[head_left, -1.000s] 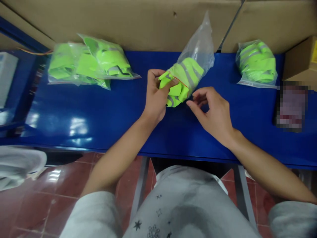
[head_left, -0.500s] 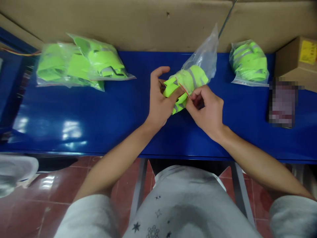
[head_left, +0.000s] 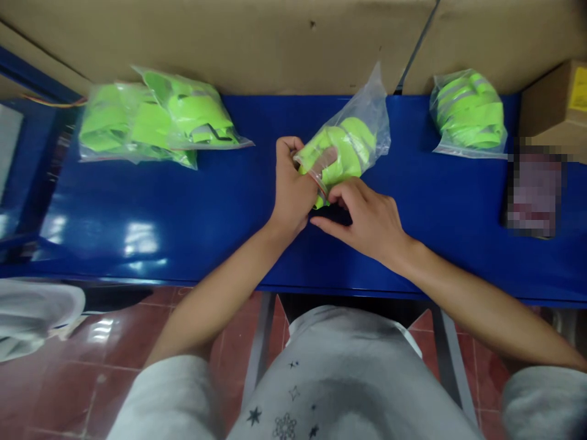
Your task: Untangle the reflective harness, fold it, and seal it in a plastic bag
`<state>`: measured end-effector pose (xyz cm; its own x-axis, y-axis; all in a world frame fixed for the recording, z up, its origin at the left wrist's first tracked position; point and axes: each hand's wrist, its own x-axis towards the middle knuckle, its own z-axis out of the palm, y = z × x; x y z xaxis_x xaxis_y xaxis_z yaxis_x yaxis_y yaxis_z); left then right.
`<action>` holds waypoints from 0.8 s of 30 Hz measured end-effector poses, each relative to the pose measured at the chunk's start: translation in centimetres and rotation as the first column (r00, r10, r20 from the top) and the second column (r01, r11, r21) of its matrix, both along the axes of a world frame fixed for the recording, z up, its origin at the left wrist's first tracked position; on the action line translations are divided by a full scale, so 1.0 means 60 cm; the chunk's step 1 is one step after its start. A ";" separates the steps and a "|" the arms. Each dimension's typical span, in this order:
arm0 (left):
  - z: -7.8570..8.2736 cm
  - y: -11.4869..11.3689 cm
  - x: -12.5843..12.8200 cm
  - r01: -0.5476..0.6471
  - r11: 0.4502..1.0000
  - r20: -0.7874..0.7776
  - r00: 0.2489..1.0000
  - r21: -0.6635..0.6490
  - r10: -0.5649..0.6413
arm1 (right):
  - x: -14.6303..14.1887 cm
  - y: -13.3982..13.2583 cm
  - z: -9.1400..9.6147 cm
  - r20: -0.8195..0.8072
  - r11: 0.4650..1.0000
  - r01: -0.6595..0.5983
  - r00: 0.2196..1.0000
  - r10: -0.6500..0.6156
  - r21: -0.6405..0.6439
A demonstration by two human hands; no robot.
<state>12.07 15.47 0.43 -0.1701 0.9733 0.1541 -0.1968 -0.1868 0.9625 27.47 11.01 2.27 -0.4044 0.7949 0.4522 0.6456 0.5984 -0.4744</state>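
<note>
My left hand (head_left: 296,189) is closed around the lower left end of a rolled neon-yellow garment (head_left: 342,150) with grey reflective bands, likely a safety vest. Some of its fingers show through the plastic, inside the mouth of a clear zip bag (head_left: 380,122). The bag covers most of the roll, and its empty end points up and away to the right. A red line marks the bag's mouth, beside my left fingers. At the lower edge of that mouth is my right hand (head_left: 373,217), thumb and forefinger apart; its other fingers are curled and partly hidden.
Several bagged neon-yellow bundles (head_left: 197,116) lie at the back left of the blue table (head_left: 220,214). Another bagged bundle (head_left: 472,113) lies at the back right, near a cardboard box (head_left: 550,113) and a blurred-out dark object (head_left: 534,195). Cardboard (head_left: 257,49) lines the back.
The bag's mouth has come down over the roll and my left fingers. My right hand has shifted left and slightly down, its thumb and forefinger parting from the bag's edge.
</note>
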 end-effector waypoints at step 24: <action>0.011 -0.023 -0.002 0.232 0.964 -0.175 0.962 0.132 -0.208 | 0.048 0.048 0.000 -0.327 0.993 0.111 0.937 -0.122 -0.051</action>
